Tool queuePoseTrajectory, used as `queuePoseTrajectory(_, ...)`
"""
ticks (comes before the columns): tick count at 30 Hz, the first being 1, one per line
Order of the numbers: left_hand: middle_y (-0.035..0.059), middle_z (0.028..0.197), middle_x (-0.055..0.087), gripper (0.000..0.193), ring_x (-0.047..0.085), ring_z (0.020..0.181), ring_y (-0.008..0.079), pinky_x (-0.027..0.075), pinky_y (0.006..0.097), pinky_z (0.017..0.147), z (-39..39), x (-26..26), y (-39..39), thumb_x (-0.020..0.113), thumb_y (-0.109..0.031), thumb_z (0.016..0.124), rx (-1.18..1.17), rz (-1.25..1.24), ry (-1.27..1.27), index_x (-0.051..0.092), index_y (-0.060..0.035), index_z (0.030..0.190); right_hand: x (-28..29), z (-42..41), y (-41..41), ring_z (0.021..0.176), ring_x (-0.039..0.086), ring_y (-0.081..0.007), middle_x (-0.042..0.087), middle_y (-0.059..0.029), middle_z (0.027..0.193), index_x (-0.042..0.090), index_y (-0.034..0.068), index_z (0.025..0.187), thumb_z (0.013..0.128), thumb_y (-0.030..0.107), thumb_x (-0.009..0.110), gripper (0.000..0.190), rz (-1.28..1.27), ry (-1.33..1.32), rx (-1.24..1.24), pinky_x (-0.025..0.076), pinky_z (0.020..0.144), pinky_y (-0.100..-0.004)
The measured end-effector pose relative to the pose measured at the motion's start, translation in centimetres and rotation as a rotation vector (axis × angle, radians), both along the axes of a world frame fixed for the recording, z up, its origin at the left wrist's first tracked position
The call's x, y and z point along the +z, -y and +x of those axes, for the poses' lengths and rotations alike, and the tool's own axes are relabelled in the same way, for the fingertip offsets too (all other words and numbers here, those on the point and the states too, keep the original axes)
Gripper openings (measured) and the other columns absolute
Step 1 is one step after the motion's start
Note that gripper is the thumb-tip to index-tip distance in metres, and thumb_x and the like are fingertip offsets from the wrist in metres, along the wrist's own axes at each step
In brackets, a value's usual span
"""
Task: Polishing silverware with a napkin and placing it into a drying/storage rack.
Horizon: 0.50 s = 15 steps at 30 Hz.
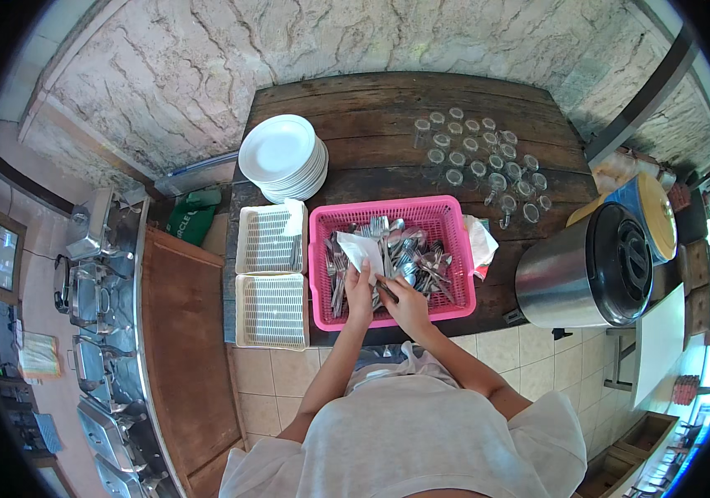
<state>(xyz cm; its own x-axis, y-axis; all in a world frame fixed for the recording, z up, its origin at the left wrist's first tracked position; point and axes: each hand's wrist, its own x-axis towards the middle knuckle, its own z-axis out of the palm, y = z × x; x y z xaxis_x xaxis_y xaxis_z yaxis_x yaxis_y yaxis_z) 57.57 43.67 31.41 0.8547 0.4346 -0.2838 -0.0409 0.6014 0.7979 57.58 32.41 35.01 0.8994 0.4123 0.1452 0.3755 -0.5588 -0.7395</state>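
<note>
My left hand [360, 287] holds a white paper napkin [360, 248] over a pink plastic basket [468, 261] full of mixed forks, spoons and other metal cutlery [409, 256]. Close beside it, my right hand [406, 300] grips the dark handle of a utensil [387, 291]; its other end is hidden at the napkin. To the left of the pink basket lie two cream slotted trays. A few pieces of cutlery and a white napkin rest in the upper tray [261, 241]; the lower tray [271, 311] shows its slotted bottom. A crumpled white packet [480, 244] touches the basket's right side.
A stack of white plates [280, 152] stands at the back left of the dark wooden table [367, 137]. Several clear glass mugs [478, 168] stand at the back right. A large steel container with a black lid [566, 267] is at the right. Chafing dishes [96, 364] line the left counter.
</note>
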Motion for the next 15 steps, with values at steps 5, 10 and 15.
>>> queuePoseTrajectory(5, 0.0047, 0.100, 0.053, 0.030, 0.050, 0.092, 0.0132, 0.038, 0.0265, 0.081, -0.2, 0.9, -0.4, 0.047, -0.021, 0.087, -0.066, -0.215, 0.013, 0.045, -0.0033, 0.112, 0.6, -0.2, 0.0, 0.062, 0.056, -0.0235, 0.053, -0.0065, 0.081, 0.055, 0.015, 0.108, 0.078, 0.017, 0.055, 0.030, 0.008, 0.007, -0.009, 0.044, 0.052, -0.0308)
queuePoseTrajectory(10, 0.0059, 0.105, 0.051, 0.032, 0.048, 0.098, 0.0135, 0.039, 0.0255, 0.085, -0.6, 1.8, -1.3, 0.045, -0.022, 0.088, -0.231, -0.535, 0.109, 0.044, 0.0004, 0.111, 0.4, -0.1, 0.2, 0.060, 0.055, -0.0216, 0.054, -0.0072, 0.083, 0.056, 0.012, 0.106, 0.081, 0.014, 0.052, 0.026, 0.114, -0.003, -0.036, 0.043, 0.053, -0.0282)
queuePoseTrajectory(15, 0.0057, 0.105, 0.051, 0.030, 0.048, 0.098, 0.0124, 0.039, 0.0238, 0.085, -1.1, -0.1, -1.5, 0.046, -0.017, 0.087, -0.228, -0.429, 0.126, 0.044, 0.0001, 0.111, -0.5, 0.1, 0.3, 0.056, 0.053, -0.0159, 0.052, -0.0081, 0.079, 0.055, 0.005, 0.105, 0.082, 0.012, 0.052, 0.025, 0.220, -0.014, -0.021, 0.041, 0.050, -0.0252)
